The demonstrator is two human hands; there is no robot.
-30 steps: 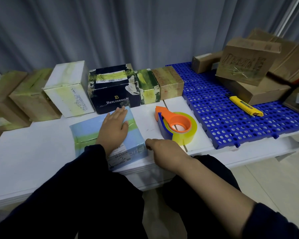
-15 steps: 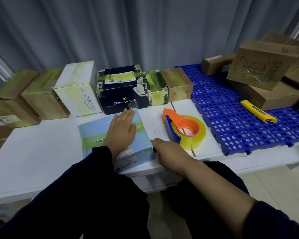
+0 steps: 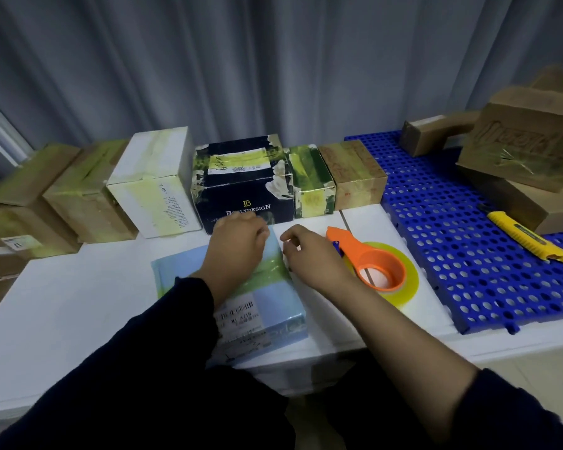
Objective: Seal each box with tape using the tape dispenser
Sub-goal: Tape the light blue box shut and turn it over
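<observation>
Flat light-blue box [image 3: 273,306] on table [image 3: 78,303], near edge. My left hand [image 3: 238,241] curls its grip over the box's far edge. Right hand [image 3: 312,258] beside it, fingers curled; can't tell if holding anything. Tape dispenser [image 3: 377,271] lies just right.

This looks like a makeshift packing station. A white tabletop [image 3: 78,303] carries a back row of taped cartons [image 3: 153,177]. More brown cardboard boxes [image 3: 527,144] are piled on a blue perforated plastic mat [image 3: 452,254]. An orange tape dispenser [image 3: 368,261] and a yellow utility knife [image 3: 527,238] lie nearby. A grey pleated curtain [image 3: 241,60] closes off the rear.
</observation>
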